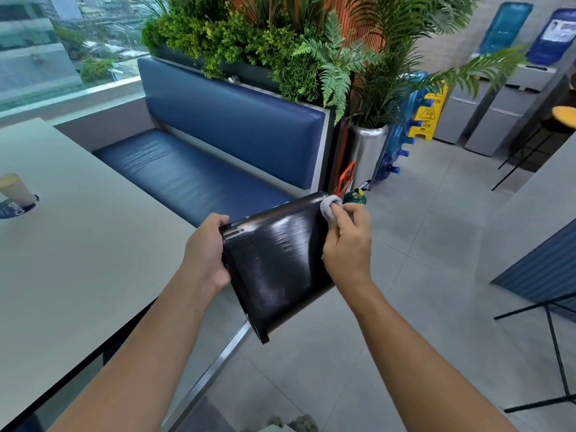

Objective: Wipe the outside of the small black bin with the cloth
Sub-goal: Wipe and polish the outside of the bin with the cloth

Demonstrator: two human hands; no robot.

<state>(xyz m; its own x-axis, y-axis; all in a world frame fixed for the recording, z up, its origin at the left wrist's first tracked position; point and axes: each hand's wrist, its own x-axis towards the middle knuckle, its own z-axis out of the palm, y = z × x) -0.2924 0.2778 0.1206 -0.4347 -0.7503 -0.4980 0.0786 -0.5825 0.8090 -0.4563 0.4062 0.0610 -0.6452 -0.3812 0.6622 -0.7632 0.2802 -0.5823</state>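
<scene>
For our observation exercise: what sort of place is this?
Probably an office pantry or canteen: a padded blue bench beside a pale grey table, big blue water bottles on grey dispensers, and a yellow wet-floor sign.

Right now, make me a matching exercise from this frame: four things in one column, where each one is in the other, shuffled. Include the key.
Things:
1. small black bin
2. grey cloth
3. paper cup
4. yellow wet floor sign

Places:
A. on the grey table, far left
B. standing on the floor beside the blue water bottles
C. held up off the floor, gripped at one end by the left hand
D. pinched by the right hand against the bin's far edge

Pairs: 1-C, 2-D, 3-A, 4-B
</scene>
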